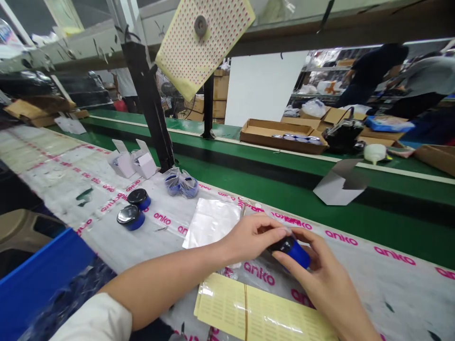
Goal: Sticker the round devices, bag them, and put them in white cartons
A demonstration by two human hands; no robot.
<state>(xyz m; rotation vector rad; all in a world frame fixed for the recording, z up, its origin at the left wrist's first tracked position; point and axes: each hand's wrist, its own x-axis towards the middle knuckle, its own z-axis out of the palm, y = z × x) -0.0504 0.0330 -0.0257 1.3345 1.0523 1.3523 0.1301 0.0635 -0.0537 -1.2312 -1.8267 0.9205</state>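
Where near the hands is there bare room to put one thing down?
The green strip is bare between the thick black post and the lone white box. The table has a smaller, nearly bare patch between the blue tubs and the white sheets. Sheets and yellow labels crowd the hands.

green conveyor belt [277, 182], black-wrapped post [147, 99] beside it, white panel [263, 94] beyond, beige stool [28, 232] near blue bin [35, 279]
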